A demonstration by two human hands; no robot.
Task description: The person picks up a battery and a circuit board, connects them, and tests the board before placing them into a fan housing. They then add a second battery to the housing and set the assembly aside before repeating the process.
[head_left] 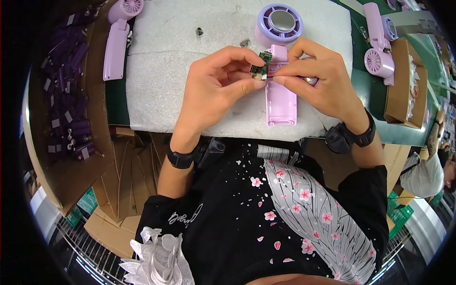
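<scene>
Pinched between the thumb and fingertips of my left hand (211,88) is a small green circuit board (262,64) with a white connector on its lower edge. My right hand (325,71) pinches thin red and dark wires (270,75) close to that connector; whether the plug is seated cannot be made out. A purple cylindrical battery (311,80) shows partly beneath my right fingers. Under both hands lies an open pink fan handle shell (281,104), its upper part partly covered by my fingers. Beyond it sits the round purple fan head (280,23) with a silver centre disc.
White foam sheet (161,95) covers the green table. At left are a cardboard box of purple batteries (71,95) and a pink fan (115,50). Fans (378,61) and a cardboard box (403,85) stand at right. Another person (425,173) is at far right.
</scene>
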